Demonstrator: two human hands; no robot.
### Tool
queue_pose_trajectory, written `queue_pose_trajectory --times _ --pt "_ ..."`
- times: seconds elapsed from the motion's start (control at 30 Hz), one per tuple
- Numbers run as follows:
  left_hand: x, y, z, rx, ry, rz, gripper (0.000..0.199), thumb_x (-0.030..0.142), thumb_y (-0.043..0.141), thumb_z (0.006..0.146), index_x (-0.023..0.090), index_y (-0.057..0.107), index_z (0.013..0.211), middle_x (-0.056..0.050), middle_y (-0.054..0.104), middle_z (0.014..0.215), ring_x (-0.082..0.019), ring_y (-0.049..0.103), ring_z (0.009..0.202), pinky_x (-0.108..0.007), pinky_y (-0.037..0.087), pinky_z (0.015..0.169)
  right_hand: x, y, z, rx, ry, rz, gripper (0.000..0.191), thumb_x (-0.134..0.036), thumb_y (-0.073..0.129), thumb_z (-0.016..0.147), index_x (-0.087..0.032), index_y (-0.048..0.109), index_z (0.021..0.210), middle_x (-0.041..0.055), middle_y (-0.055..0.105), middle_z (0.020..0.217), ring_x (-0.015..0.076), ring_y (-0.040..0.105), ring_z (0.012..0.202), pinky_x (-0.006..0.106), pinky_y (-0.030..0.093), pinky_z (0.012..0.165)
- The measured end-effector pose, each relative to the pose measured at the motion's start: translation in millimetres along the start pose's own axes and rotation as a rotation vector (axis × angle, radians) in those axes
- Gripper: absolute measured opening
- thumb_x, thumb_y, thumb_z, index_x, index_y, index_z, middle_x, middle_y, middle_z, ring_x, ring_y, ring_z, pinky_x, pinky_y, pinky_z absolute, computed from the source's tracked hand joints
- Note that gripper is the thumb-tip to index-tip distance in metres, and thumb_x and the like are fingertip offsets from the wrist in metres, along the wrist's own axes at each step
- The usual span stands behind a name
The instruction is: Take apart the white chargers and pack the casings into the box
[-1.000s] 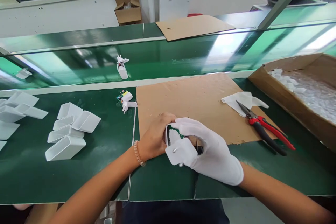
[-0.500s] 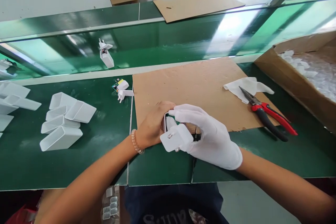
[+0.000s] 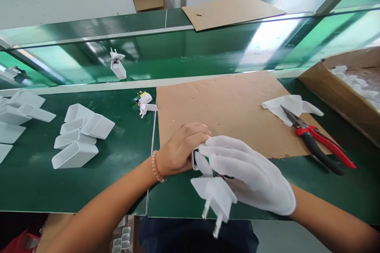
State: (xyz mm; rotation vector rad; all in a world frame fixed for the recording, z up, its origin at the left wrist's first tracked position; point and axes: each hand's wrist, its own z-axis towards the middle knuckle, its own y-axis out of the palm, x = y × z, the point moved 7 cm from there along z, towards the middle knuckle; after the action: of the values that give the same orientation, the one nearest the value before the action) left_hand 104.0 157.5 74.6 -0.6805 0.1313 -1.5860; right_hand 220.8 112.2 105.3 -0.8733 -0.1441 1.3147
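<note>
My bare left hand (image 3: pixel 179 146), with a bead bracelet at the wrist, is closed around a white plastic charger housing (image 3: pixel 195 159), most of it hidden by the fingers. My right hand (image 3: pixel 252 172), in a white glove, grips the charger's circuit board (image 3: pixel 217 174) at the housing's open end; only a strip of the board shows. From it hangs a white two-pin plug cap (image 3: pixel 218 195), tilted, its pins pointing down towards me. How far the board sits inside the housing I cannot tell.
Empty white housings (image 3: pixel 75 154) lie to the left. A loose plug with its board (image 3: pixel 145 102) rests by the cardboard sheet (image 3: pixel 213 102). To the right are red-and-black pliers (image 3: pixel 314 142), a white glove (image 3: pixel 285 106) and a carton (image 3: pixel 335 87). Another charger (image 3: pixel 118 67) lies behind.
The plug cap has swung down towards me, so both pins now show. My right hand has turned, its back now more upward. Both hands sit slightly lower and further right in the picture.
</note>
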Motion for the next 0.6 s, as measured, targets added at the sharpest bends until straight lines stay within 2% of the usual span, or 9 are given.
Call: queue_pose_trajectory --times 0.1,0.2,0.33,0.4,0.47,0.53,0.6 --pt "6.6 -3.6 2.8 -0.002 0.055 0.053 0.031 0.024 0.049 0.097 0.01 0.048 0.124 -0.017 0.063 0.108 -0.024 0.058 0.113 -0.043 0.054 0.098 -5.0 1.5 -2.5 -0.046 -0.05 -0.002 0.031 -0.008 0.057 0.091 -0.009 0.05 0.121 0.0138 0.066 0.12 0.0154 0.036 0.141 0.029 0.036 0.118" --pt "10.9 -6.4 4.5 -0.005 0.085 0.082 0.029 0.022 0.046 0.097 0.011 0.048 0.124 -0.016 0.064 0.108 -0.022 0.058 0.113 -0.042 0.054 0.1 -9.6 0.5 -4.0 -0.074 -0.088 -0.013 0.022 -0.008 0.049 0.095 -0.008 0.053 0.117 0.0128 0.066 0.121 0.0161 0.031 0.144 0.029 0.033 0.12" --pt "10.5 -5.1 3.7 -0.025 0.091 0.108 0.03 0.02 0.049 0.096 0.01 0.047 0.124 -0.015 0.063 0.109 -0.023 0.057 0.114 -0.044 0.053 0.101 -9.8 -0.6 -3.9 -0.064 -0.099 -0.049 0.022 -0.007 0.046 0.096 -0.008 0.054 0.117 0.0115 0.067 0.119 0.0159 0.032 0.144 0.03 0.035 0.119" --pt "7.6 -2.2 2.7 -0.036 0.069 0.122 0.033 0.02 0.053 0.094 0.01 0.047 0.124 -0.015 0.062 0.109 -0.024 0.058 0.112 -0.045 0.052 0.101 -6.7 0.1 -2.5 -0.038 -0.08 -0.059 0.027 -0.008 0.052 0.093 -0.01 0.053 0.119 0.0111 0.068 0.118 0.0158 0.041 0.139 0.031 0.04 0.116" --pt "1.0 0.8 2.0 -0.037 -0.016 0.122 0.034 0.024 0.055 0.092 0.012 0.047 0.122 -0.014 0.063 0.106 -0.024 0.06 0.105 -0.048 0.052 0.1 2.5 -1.2 -1.1 0.029 0.024 -0.023 0.034 -0.01 0.06 0.089 -0.015 0.052 0.122 0.0102 0.068 0.115 0.0168 0.054 0.125 0.032 0.048 0.108" --pt "-8.6 4.6 0.5 -0.044 -0.166 0.058 0.035 0.033 0.058 0.09 0.015 0.048 0.119 -0.012 0.063 0.101 -0.024 0.063 0.093 -0.046 0.056 0.089 21.4 -1.0 -3.4 0.075 0.27 0.028 0.045 -0.017 0.071 0.082 -0.021 0.052 0.123 0.008 0.067 0.114 0.0186 0.065 0.108 0.032 0.057 0.094" --pt "-19.6 11.4 -3.5 -0.088 -0.367 -0.044 0.043 0.042 0.065 0.083 0.018 0.049 0.115 -0.01 0.063 0.099 -0.024 0.065 0.086 -0.041 0.057 0.075 39.6 1.3 -10.4 0.068 0.524 0.061 0.065 -0.026 0.083 0.07 -0.026 0.05 0.127 0.0053 0.066 0.116 0.0212 0.067 0.1 0.032 0.06 0.083"
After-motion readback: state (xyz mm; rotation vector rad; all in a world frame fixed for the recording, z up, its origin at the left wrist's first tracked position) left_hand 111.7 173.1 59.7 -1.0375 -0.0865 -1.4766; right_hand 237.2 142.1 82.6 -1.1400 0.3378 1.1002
